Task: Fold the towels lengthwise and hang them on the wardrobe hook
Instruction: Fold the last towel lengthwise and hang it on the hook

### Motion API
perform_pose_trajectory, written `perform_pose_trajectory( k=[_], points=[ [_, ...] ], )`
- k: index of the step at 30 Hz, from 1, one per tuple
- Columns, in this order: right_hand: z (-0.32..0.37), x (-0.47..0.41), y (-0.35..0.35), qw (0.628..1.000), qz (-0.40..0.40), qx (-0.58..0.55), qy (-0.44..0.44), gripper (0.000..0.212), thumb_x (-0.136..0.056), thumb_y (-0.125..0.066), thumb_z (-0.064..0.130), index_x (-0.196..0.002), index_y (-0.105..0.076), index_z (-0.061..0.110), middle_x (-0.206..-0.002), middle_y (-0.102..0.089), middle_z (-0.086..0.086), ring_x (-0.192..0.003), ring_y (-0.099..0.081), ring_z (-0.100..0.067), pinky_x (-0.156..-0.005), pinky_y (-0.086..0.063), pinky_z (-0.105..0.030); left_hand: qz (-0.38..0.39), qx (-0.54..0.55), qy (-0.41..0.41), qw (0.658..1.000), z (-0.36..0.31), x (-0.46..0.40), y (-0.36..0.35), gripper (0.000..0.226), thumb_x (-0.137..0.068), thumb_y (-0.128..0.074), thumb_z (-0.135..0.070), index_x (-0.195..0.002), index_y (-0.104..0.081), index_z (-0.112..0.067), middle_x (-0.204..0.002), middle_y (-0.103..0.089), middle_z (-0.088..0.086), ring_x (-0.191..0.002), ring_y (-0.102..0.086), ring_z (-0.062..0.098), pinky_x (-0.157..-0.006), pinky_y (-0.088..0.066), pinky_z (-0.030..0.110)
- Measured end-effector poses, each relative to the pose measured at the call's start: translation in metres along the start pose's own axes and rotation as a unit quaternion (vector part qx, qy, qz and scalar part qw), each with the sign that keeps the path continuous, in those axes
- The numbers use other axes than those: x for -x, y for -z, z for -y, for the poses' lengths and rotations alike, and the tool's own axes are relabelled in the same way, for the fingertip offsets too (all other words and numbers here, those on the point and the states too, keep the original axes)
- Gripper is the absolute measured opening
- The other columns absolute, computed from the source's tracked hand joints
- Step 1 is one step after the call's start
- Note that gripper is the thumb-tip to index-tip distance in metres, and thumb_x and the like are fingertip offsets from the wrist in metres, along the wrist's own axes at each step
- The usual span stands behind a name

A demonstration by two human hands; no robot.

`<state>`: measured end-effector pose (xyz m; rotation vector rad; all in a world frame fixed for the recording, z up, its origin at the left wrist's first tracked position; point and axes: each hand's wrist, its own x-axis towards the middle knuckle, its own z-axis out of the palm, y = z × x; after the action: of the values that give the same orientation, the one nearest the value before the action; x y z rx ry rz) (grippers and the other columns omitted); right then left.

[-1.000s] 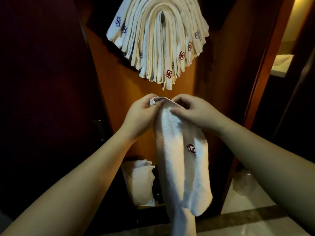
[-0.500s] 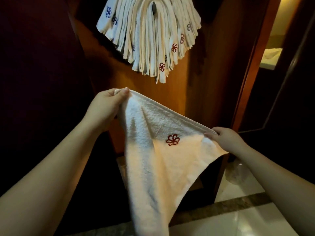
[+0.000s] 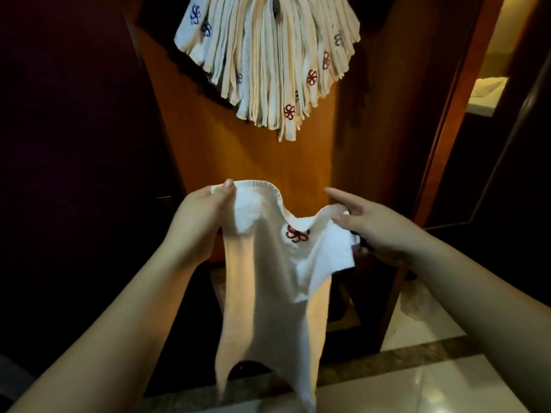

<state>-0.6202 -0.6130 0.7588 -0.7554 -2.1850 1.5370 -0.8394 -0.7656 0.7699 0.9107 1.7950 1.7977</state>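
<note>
A white towel (image 3: 268, 287) with a red flower mark hangs in front of me, its top edge sagging between my hands. My left hand (image 3: 198, 216) pinches the towel's upper left corner between thumb and fingers. My right hand (image 3: 375, 225) holds the upper right part of the edge with its thumb pressed on the cloth and the forefinger stretched out. Above, several folded towels (image 3: 268, 61) with red and blue flower marks fan out from the dark wardrobe hook (image 3: 275, 7) on the wooden panel.
The brown wardrobe panel (image 3: 238, 162) stands straight ahead, with a dark door to the left. A wooden door frame (image 3: 444, 120) runs along the right, a lit room behind it. Pale tiled floor (image 3: 417, 383) lies below right.
My right hand has come back in toward my left, so the spread top edge now sags between them. The view has tilted, and the hanging towels sit higher in frame.
</note>
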Motion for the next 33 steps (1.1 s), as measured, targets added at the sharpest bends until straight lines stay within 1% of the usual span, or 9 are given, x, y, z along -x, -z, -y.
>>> perform_pose_trajectory(
  k=[2, 6, 9, 11, 14, 18, 22, 27, 33],
  points=[
    [0.014, 0.003, -0.013, 0.996, 0.003, -0.089, 0.002, 0.026, -0.105, -0.048, 0.021, -0.12, -0.063, 0.036, -0.079, -0.069, 0.004, -0.052, -0.055, -0.006, -0.042, -0.038, -0.016, 0.02, 0.005, -0.006, 1.0, -0.002, 0.01, -0.012, 0.037, -0.098, -0.054, -0.043, -0.106, -0.072, -0.012, -0.1, -0.076, 0.011, -0.097, -0.072, 0.03, -0.096, -0.053, 0.054],
    [0.031, -0.002, -0.032, 0.972, 0.008, -0.232, 0.041, 0.038, -0.094, -0.044, 0.0, -0.096, -0.076, 0.022, -0.111, -0.063, -0.011, -0.079, -0.061, -0.016, -0.054, -0.049, -0.019, 0.07, 0.043, -0.005, 0.997, -0.006, 0.024, -0.03, 0.034, -0.099, -0.053, -0.041, -0.114, -0.071, -0.017, -0.106, -0.075, 0.009, -0.102, -0.071, 0.03, -0.097, -0.052, 0.054],
    [0.03, -0.007, -0.033, 0.989, -0.05, -0.049, 0.131, 0.034, -0.084, -0.061, 0.01, -0.099, -0.07, 0.04, -0.115, -0.063, 0.008, -0.1, -0.061, -0.007, -0.079, -0.052, -0.019, 0.118, 0.088, -0.015, 0.989, -0.01, 0.028, -0.038, 0.034, -0.102, -0.05, -0.033, -0.124, -0.067, -0.012, -0.115, -0.072, 0.014, -0.109, -0.067, 0.034, -0.096, -0.053, 0.047],
    [0.031, -0.005, -0.036, 0.979, -0.105, 0.041, 0.172, 0.028, -0.089, -0.068, 0.014, -0.097, -0.065, 0.042, -0.106, -0.063, 0.02, -0.098, -0.058, 0.006, -0.078, -0.045, -0.007, 0.133, 0.107, -0.014, 0.985, -0.012, 0.029, -0.041, 0.034, -0.102, -0.048, -0.029, -0.124, -0.066, -0.011, -0.113, -0.072, 0.011, -0.106, -0.068, 0.028, -0.086, -0.055, 0.037],
    [0.032, -0.003, -0.043, 0.956, -0.175, 0.059, 0.227, 0.024, -0.091, -0.067, 0.014, -0.087, -0.063, 0.038, -0.091, -0.064, 0.017, -0.089, -0.057, 0.005, -0.072, -0.042, -0.005, 0.153, 0.1, -0.001, 0.983, -0.013, 0.031, -0.047, 0.035, -0.102, -0.048, -0.029, -0.125, -0.064, -0.008, -0.105, -0.074, 0.006, -0.1, -0.07, 0.022, -0.08, -0.054, 0.029],
    [0.034, 0.0, -0.042, 0.946, -0.182, 0.11, 0.245, 0.004, -0.091, -0.067, 0.029, -0.087, -0.066, 0.029, -0.085, -0.06, 0.013, -0.085, -0.056, -0.003, -0.068, -0.043, -0.01, 0.178, 0.116, 0.015, 0.977, -0.015, 0.031, -0.05, 0.035, -0.105, -0.044, -0.028, -0.119, -0.067, -0.006, -0.101, -0.075, 0.006, -0.096, -0.072, 0.019, -0.077, -0.056, 0.028],
    [0.033, -0.001, -0.037, 0.922, -0.204, 0.18, 0.275, 0.022, -0.089, -0.066, 0.041, -0.082, -0.068, 0.02, -0.079, -0.055, 0.011, -0.077, -0.052, -0.006, -0.061, -0.039, -0.017, 0.196, 0.112, 0.019, 0.974, -0.016, 0.029, -0.05, 0.035, -0.103, -0.044, -0.03, -0.113, -0.07, -0.009, -0.105, -0.075, 0.009, -0.101, -0.071, 0.022, -0.083, -0.055, 0.033],
    [0.033, -0.002, -0.039, 0.918, -0.214, 0.207, 0.264, 0.035, -0.087, -0.062, 0.052, -0.083, -0.067, 0.017, -0.078, -0.056, 0.008, -0.077, -0.051, -0.009, -0.061, -0.04, -0.025, 0.272, 0.079, 0.047, 0.958, -0.019, 0.028, -0.052, 0.055, -0.084, -0.045, -0.058, -0.114, -0.067, -0.017, -0.117, -0.072, 0.007, -0.111, -0.068, 0.02, -0.097, -0.053, 0.034],
    [0.035, -0.002, -0.041, 0.933, -0.191, 0.193, 0.236, 0.028, -0.087, -0.064, 0.049, -0.084, -0.07, 0.021, -0.08, -0.062, 0.007, -0.077, -0.056, -0.009, -0.063, -0.044, -0.03, 0.271, -0.102, -0.049, 0.956, -0.019, 0.027, -0.042, 0.036, -0.089, -0.07, -0.025, -0.123, -0.061, -0.021, -0.113, -0.072, 0.0, -0.105, -0.069, 0.013, -0.097, -0.055, 0.038]
  ],
)
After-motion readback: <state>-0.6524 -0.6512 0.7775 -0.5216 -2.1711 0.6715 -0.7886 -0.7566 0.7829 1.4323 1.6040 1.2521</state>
